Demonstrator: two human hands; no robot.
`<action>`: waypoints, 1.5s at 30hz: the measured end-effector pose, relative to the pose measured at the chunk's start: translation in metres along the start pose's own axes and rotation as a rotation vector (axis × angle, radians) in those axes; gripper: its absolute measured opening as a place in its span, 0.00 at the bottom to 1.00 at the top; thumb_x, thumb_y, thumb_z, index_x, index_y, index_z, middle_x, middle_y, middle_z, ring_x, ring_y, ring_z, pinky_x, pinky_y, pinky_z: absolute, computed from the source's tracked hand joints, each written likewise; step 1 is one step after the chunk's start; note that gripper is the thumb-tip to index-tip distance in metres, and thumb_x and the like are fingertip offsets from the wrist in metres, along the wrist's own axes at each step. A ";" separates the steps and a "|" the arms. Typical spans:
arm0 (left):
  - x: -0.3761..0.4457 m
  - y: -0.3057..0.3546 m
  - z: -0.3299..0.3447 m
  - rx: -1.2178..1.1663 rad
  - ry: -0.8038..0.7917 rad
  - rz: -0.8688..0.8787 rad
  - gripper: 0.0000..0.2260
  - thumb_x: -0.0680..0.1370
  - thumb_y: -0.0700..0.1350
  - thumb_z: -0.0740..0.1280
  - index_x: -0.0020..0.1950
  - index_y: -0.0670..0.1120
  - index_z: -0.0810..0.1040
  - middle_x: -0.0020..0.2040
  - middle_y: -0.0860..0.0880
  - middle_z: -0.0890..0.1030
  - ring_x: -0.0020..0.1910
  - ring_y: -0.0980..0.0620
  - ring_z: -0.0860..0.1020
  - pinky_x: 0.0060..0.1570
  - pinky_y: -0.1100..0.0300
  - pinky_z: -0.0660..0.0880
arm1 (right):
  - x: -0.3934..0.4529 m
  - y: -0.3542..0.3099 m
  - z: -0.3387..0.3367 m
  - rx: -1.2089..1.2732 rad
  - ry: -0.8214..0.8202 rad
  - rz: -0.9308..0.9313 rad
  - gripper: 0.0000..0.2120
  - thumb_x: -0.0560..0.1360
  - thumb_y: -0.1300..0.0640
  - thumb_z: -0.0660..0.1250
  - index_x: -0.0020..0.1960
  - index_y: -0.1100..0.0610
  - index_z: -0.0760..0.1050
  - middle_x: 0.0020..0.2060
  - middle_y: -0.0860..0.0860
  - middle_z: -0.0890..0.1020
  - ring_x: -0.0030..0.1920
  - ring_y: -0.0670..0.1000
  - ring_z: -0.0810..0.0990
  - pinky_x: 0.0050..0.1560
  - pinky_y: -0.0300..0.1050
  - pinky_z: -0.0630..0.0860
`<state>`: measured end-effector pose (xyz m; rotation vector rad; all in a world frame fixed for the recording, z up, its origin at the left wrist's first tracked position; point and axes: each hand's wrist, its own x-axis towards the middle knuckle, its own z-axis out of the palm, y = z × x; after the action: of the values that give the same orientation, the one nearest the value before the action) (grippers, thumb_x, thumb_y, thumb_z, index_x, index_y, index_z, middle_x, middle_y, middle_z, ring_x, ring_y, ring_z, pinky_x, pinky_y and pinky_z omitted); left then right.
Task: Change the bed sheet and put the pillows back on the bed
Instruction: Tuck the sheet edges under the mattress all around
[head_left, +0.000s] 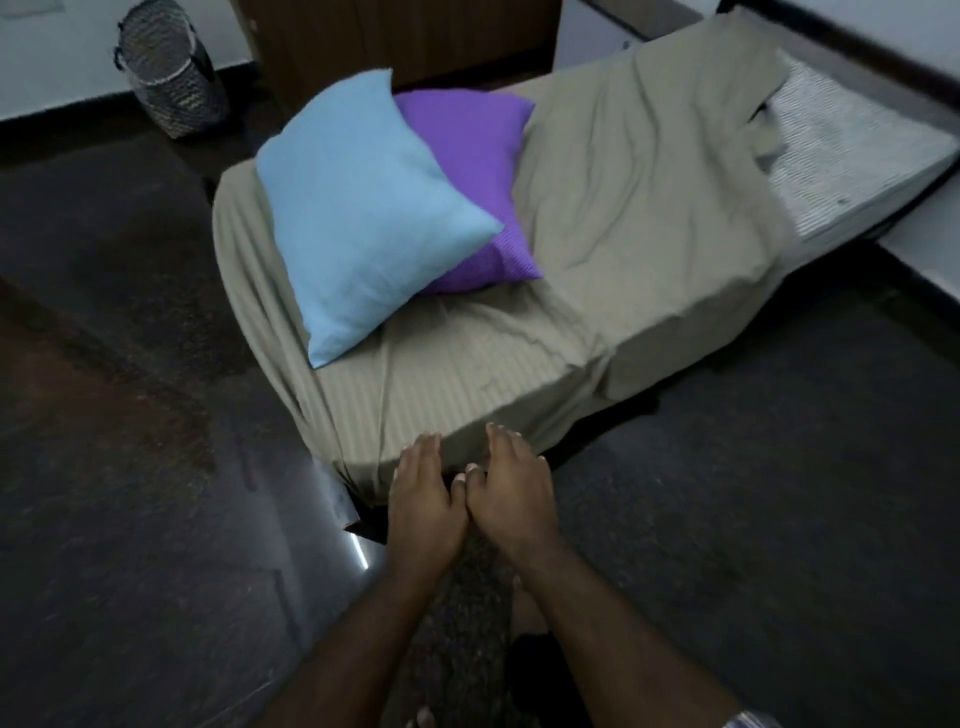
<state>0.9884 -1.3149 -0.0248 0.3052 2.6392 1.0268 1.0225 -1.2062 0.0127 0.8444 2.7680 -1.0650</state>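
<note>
I've got both hands down at the near corner of the bed (675, 332): left hand (423, 493) and right hand (511, 488) side by side, thumbs touching, fingers straight and flat against the beige bed sheet (639, 208) where it drops over the edge. Neither grip is clenched on anything; they just press the cloth.

Risk from here, as I judge it: the sheet isn't anchored at the far end, so a hard tug at this corner could drag it further off. The far right corner shows bare striped mattress (841, 156), with the sheet's corner flopped back there. Pulling could also tip the pillows, since they sit on the same cloth.

The sheet looks thin, faintly striped and creased across the middle. The blue pillow (363, 218) lies on the purple pillow (472, 171), both toward the left end of the bed.
</note>
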 end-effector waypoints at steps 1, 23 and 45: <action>-0.009 0.025 -0.017 0.051 -0.019 0.041 0.31 0.78 0.54 0.57 0.79 0.42 0.62 0.79 0.43 0.63 0.80 0.45 0.58 0.78 0.46 0.55 | -0.011 -0.010 -0.029 -0.043 0.005 -0.016 0.32 0.74 0.48 0.58 0.75 0.59 0.66 0.72 0.55 0.71 0.74 0.55 0.67 0.72 0.57 0.65; 0.045 0.503 0.169 0.411 -0.212 0.533 0.32 0.81 0.49 0.61 0.82 0.46 0.52 0.82 0.47 0.53 0.81 0.46 0.49 0.78 0.44 0.49 | 0.081 0.235 -0.459 -0.062 0.169 0.130 0.28 0.75 0.51 0.66 0.73 0.59 0.68 0.68 0.56 0.74 0.68 0.57 0.73 0.68 0.51 0.71; 0.511 0.742 0.461 0.172 -0.347 0.249 0.28 0.79 0.43 0.63 0.79 0.43 0.62 0.76 0.45 0.67 0.73 0.45 0.68 0.71 0.51 0.66 | 0.630 0.454 -0.643 0.289 -0.067 0.426 0.24 0.75 0.54 0.71 0.69 0.58 0.74 0.60 0.53 0.82 0.62 0.53 0.79 0.65 0.44 0.72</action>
<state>0.7359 -0.3389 0.0607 0.7907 2.4119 0.7335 0.8079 -0.2233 0.0757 1.3260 2.2555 -1.3814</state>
